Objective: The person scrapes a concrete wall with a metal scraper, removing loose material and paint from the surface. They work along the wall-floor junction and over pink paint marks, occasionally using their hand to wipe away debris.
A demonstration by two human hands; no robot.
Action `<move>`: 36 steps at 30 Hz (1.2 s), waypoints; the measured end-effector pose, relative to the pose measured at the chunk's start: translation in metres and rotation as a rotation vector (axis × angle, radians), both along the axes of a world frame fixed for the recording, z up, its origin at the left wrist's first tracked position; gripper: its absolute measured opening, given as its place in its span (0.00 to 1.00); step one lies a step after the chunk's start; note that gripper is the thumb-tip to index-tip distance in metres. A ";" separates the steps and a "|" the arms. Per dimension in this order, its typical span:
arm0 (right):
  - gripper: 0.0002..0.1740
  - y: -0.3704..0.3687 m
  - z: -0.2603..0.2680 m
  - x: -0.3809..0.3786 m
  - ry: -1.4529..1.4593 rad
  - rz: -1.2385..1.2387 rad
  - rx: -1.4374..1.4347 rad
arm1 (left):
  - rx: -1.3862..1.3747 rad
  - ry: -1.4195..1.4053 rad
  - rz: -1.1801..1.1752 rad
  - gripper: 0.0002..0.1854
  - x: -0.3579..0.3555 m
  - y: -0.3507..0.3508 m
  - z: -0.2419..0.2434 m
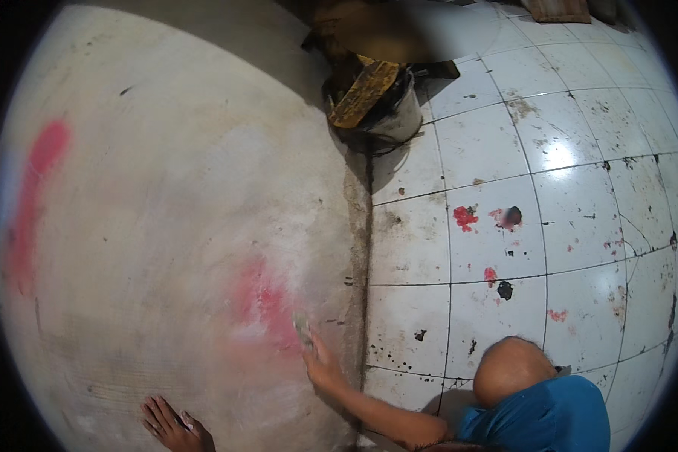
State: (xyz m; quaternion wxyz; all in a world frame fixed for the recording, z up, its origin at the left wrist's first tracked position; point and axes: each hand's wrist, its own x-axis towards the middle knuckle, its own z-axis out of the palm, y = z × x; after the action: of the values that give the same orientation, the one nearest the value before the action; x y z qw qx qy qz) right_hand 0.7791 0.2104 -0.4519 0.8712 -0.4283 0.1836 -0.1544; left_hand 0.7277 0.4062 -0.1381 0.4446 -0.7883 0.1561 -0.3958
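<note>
My right hand point(321, 361) grips a small, flat, pale tool or pad point(301, 327); its exact kind is unclear. It lies against the plastered wall point(175, 226), at the lower right edge of a smeared pink-red paint patch point(268, 302). At the lower left my left hand point(172, 424) rests on the same wall with its fingers spread, holding no object that can be seen. A longer red paint streak point(37, 198) runs along the wall's far left.
A white tiled floor point(486, 147) with red and dark stains meets the wall at a dirty edge. At the top a worn bucket point(401, 121) holds a yellow-stained board point(364, 93). My bent knee point(511, 370) is at the lower right. A brown board point(559, 8) lies at the top right.
</note>
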 end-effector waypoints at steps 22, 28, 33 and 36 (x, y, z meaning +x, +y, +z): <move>0.31 0.018 -0.115 0.010 0.153 -0.005 -0.391 | -0.077 -0.024 -0.164 0.26 0.021 0.000 -0.011; 0.31 0.042 -0.055 -0.040 0.018 0.051 -0.239 | -0.068 0.004 -0.279 0.26 0.016 -0.010 -0.010; 0.29 -0.036 -0.108 0.081 0.192 -0.104 -0.198 | -0.232 0.288 -0.297 0.28 0.011 -0.040 -0.049; 0.28 -0.054 -0.133 0.094 0.186 -0.115 0.018 | -0.263 0.476 -0.277 0.29 0.013 -0.069 -0.099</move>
State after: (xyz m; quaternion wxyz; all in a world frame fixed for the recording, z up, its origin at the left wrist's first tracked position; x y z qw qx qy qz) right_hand 0.8735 0.1568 -0.5852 0.8440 -0.4216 0.2894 -0.1618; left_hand 0.7410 0.3377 -0.2372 0.2316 -0.8809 0.3092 -0.2735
